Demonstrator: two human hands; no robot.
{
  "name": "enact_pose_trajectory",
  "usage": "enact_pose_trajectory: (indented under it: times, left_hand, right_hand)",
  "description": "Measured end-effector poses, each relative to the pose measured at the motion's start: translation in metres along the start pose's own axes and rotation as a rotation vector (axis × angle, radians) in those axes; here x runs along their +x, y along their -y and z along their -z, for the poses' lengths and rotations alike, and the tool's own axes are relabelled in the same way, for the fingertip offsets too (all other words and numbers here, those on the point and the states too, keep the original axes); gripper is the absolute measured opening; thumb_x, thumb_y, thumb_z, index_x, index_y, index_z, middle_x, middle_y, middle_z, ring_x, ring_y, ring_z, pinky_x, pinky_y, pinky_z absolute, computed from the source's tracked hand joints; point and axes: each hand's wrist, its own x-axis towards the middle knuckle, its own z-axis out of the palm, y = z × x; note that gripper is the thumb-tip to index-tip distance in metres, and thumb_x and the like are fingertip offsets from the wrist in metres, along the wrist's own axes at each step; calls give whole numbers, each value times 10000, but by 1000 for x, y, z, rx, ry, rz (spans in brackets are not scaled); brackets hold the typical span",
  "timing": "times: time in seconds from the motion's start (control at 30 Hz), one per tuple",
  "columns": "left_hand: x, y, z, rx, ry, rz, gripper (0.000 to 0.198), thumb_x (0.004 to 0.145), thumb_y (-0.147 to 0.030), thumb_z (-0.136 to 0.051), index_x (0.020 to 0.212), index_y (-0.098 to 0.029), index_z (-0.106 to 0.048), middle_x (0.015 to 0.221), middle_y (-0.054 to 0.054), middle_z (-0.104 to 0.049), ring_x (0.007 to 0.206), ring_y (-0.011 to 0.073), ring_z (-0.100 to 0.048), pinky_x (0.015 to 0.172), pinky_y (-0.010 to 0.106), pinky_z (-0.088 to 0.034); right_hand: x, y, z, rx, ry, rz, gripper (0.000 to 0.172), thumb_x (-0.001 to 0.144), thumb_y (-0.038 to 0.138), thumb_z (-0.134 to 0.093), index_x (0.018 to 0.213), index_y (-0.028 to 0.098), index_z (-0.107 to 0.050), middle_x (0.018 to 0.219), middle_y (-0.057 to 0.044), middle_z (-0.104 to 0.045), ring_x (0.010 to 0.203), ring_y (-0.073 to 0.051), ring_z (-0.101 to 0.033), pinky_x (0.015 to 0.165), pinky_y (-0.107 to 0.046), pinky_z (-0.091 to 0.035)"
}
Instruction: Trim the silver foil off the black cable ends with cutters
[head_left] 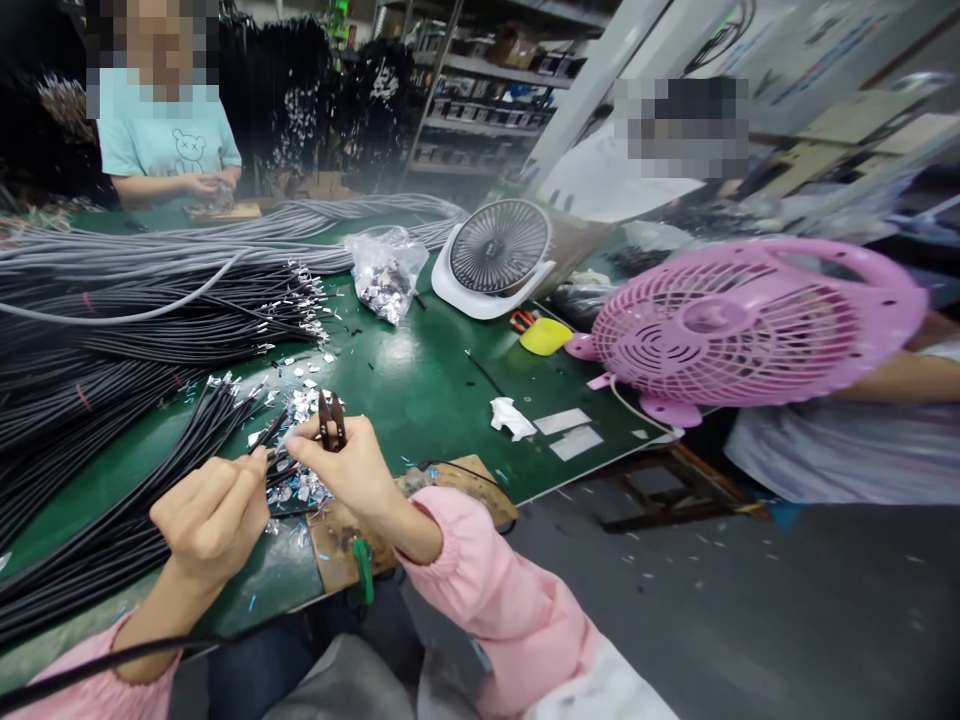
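Green workbench (420,390) is lying littered with foil scraps. Left hand (214,515) is pinching a black cable (180,450); right hand (349,465) is gripping small snips (331,420), trimming its end. Next cut likely needs blades aligned.

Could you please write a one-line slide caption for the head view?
Right hand holds snips at a black cable pinched by the left hand over a green table.
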Motion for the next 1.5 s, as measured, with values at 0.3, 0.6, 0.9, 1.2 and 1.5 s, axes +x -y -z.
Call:
enact_pose_trajectory:
  times: [0.3, 0.6, 0.9, 1.2, 1.5]
  left_hand:
    - [-2, -1, 1, 33, 40, 95, 185, 764, -57, -714, 782, -236, -670, 517, -73, -575, 412, 81, -482, 455, 254, -351]
    - [5, -7, 12, -2, -8, 312, 206, 770, -58, -735, 840, -243, -676, 563, -78, -606, 445, 81, -493, 453, 252, -357]
    - [1, -11, 16, 8, -52, 410, 228, 721, -73, -782, 820, -261, -699, 632, -55, -664, 506, 111, -542, 496, 280, -392]
    - [0, -9, 11, -21, -121, 345, 275, 649, -10, -809, 778, -234, -718, 613, -58, -643, 490, 80, -507, 477, 258, -378]
    - [1, -13, 9, -28, -117, 335, 297, 640, 20, -807, 785, -220, -709, 624, -61, -639, 498, 68, -492, 481, 246, -368]
  right_hand:
    - [-7, 3, -1, -221, -67, 311, 178, 665, 193, -573, 492, 178, -532, 511, 39, -448, 514, -87, -393, 502, -227, -315]
    - [-7, 5, 9, -267, 93, 300, 235, 870, 309, -598, 978, 157, -742, 714, -6, -651, 594, -118, -529, 574, -235, -438]
    - [-8, 1, 7, -329, 197, 453, 221, 957, 220, -552, 982, 170, -766, 836, -46, -716, 763, -146, -633, 736, -262, -505]
    - [-10, 1, 8, -312, 176, 456, 297, 964, 249, -521, 851, 145, -775, 674, -21, -621, 631, -117, -522, 586, -236, -397]
    - [-11, 2, 8, -277, 165, 453, 282, 942, 270, -537, 860, 156, -782, 699, -30, -647, 633, -121, -536, 593, -241, -404]
